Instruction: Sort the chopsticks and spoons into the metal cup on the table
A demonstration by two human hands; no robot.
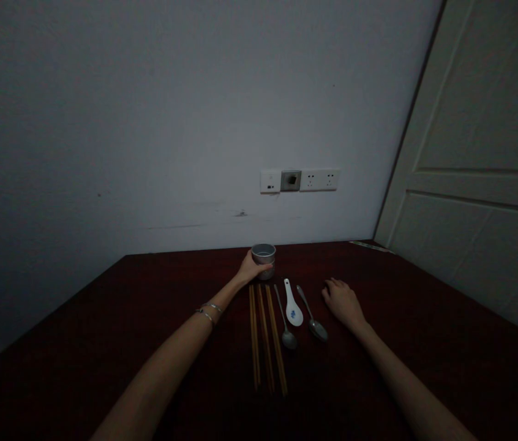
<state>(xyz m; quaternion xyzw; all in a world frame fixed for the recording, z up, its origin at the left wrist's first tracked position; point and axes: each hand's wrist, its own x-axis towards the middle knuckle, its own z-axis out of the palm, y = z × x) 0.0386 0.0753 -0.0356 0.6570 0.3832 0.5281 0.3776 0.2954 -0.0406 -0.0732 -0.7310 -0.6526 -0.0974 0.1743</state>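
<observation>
My left hand (pixel 250 269) is wrapped round the side of a grey metal cup (pixel 266 271), thumb across its front. The cup stands upright near the back of the table, its mouth facing up. In front of it lie several wooden chopsticks (pixel 264 337), grouped in pairs. To their right are a long-handled metal spoon (pixel 288 339), a white soup spoon (pixel 294 312) with a blue pattern, and another metal spoon (pixel 318 329). My right hand (pixel 342 301) rests palm down on the table beside that last spoon, fingers loosely bent and holding nothing.
The dark red table (pixel 185 275) reaches back to a pale wall (pixel 171 122). A row of sockets and switches (pixel 300 180) is set in the wall. A panelled door (pixel 484 184) stands at the right. A thin strip-like object (pixel 371 246) lies at the back right edge.
</observation>
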